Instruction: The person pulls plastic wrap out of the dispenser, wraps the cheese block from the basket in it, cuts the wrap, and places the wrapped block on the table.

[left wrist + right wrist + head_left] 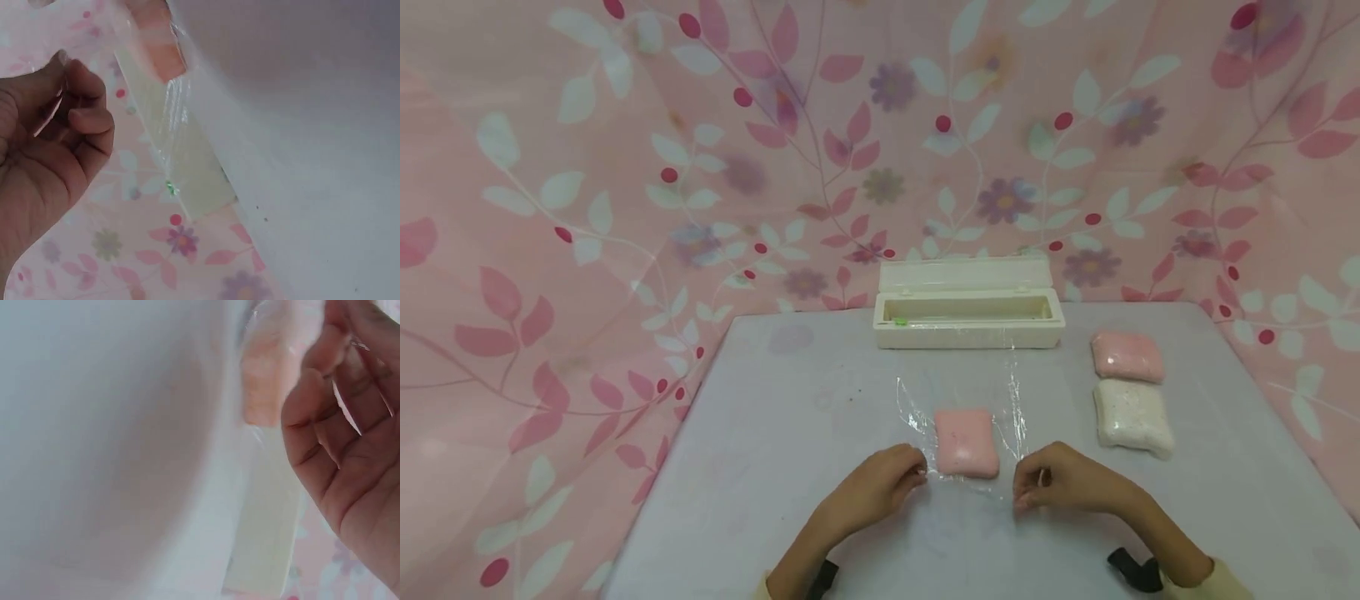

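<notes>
A pink, pillow-shaped square block lies on a sheet of clear cling film in the middle of the table. Left of the block, my left hand pinches the near left part of the film between thumb and fingers. My right hand pinches the film's near right part in the same way. Both wrist views show curled fingers; the left fingertips meet around the thin film. Creased film runs from the block back toward a white box with its lid raised.
At the right of the table, a second pink block lies just behind a white block, both with a shiny surface. A small green piece sits at the box's front edge. Behind the pale table hangs a floral cloth.
</notes>
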Motion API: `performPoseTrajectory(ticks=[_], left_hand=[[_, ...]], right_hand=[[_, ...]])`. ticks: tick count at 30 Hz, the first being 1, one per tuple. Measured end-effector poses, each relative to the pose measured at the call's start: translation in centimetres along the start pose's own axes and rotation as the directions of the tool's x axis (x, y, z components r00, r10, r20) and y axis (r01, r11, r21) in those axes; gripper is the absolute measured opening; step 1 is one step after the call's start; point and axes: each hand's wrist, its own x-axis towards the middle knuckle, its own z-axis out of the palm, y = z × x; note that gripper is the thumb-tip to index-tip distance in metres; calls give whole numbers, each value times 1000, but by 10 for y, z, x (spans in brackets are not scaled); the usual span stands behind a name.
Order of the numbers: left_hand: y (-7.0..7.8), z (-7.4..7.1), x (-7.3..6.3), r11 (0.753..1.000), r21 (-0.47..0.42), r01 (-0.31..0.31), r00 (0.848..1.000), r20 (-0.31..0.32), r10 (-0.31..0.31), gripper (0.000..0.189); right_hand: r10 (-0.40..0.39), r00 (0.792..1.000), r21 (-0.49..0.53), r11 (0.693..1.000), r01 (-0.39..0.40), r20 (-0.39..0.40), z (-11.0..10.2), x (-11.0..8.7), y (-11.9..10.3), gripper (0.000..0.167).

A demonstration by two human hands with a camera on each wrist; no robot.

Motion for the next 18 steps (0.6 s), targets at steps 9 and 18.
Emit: performPoseTrajectory(ticks=[9,18], left_hand=[[-26,2,32,939,-190,287,939,-139,-316,5],[-43,18,52,914,-132,383,924,44,-381,10]], right_hand=[[166,917,-99,972,-215,-364,-22,25,14,6],[272,891,-169,921,-350,-363,-6,40,28,8]])
